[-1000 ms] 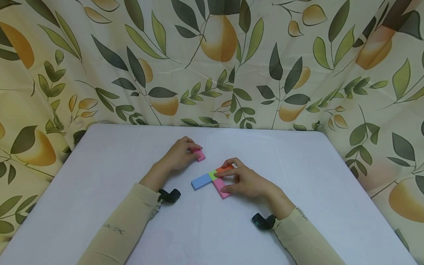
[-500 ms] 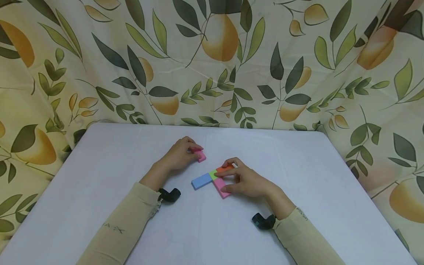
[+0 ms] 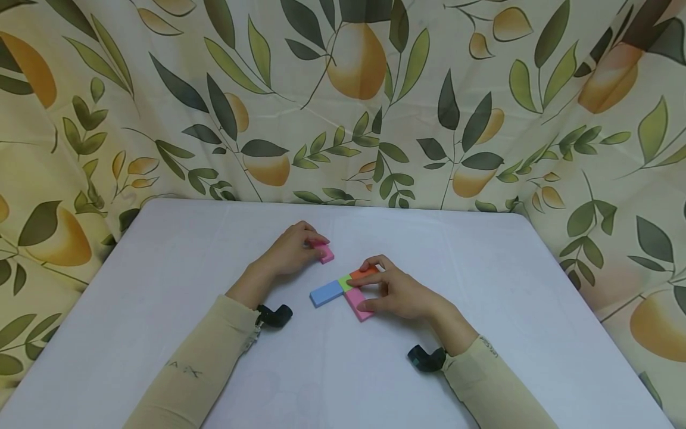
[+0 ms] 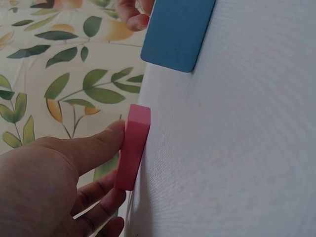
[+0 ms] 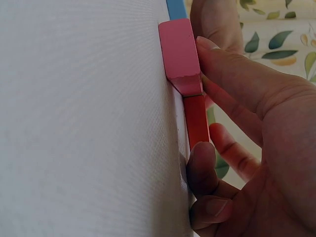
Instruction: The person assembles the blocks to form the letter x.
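My left hand (image 3: 292,250) pinches a small pink block (image 3: 324,253) between thumb and fingers, at the table's far middle. In the left wrist view, this pink block (image 4: 133,148) is close over the white surface. Nearer to me, flat blocks lie edge to edge: a blue block (image 3: 326,294), a light green block (image 3: 344,282), an orange block (image 3: 362,273) and a longer pink block (image 3: 357,303). Around them my right hand (image 3: 399,289) holds the group: thumb on the longer pink block, forefinger over the green one, another finger curled at the orange end (image 5: 197,123).
The blocks lie on a white-covered table (image 3: 455,256). A curtain (image 3: 321,137) printed with leaves and fruit hangs behind its far edge. A black wrist camera (image 3: 275,316) sits at the left cuff, another camera (image 3: 426,358) at the right cuff.
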`<action>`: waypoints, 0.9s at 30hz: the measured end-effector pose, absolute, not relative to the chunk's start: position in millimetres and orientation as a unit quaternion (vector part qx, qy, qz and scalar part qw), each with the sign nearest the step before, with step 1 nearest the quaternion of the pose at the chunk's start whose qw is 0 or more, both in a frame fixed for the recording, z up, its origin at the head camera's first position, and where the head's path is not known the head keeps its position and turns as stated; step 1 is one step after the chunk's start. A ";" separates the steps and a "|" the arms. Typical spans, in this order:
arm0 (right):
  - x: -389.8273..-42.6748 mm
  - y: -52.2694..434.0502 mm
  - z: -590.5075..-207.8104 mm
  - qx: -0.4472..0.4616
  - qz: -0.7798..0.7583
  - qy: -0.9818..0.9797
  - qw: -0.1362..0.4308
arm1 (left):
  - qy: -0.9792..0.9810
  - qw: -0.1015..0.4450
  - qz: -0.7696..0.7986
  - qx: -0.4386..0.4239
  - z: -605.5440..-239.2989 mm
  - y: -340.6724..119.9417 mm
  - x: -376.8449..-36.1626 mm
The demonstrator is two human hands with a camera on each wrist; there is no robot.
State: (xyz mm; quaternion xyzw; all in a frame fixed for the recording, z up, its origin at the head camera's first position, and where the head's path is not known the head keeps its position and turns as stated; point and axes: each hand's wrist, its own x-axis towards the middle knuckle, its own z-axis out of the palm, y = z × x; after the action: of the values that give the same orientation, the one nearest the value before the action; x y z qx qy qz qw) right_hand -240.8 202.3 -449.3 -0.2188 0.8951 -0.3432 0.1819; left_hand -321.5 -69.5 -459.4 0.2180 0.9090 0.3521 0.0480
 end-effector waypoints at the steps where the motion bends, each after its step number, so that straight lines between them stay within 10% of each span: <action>1: -240.9 202.2 -449.3 -0.219 -0.343 0.895 0.181 | 0.909 0.050 0.353 0.216 -459.3 -69.5 -321.3; 27: -239.8 203.1 -448.2 -0.232 -0.330 0.899 0.170 | 0.904 0.059 0.357 0.227 -460.7 -70.9 -323.0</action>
State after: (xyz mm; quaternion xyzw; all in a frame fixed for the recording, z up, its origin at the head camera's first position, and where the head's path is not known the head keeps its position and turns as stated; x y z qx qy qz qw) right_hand -239.8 203.1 -448.2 -0.2324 0.8990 -0.3298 0.1702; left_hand -323.0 -70.9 -460.7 0.2268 0.9043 0.3569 0.0591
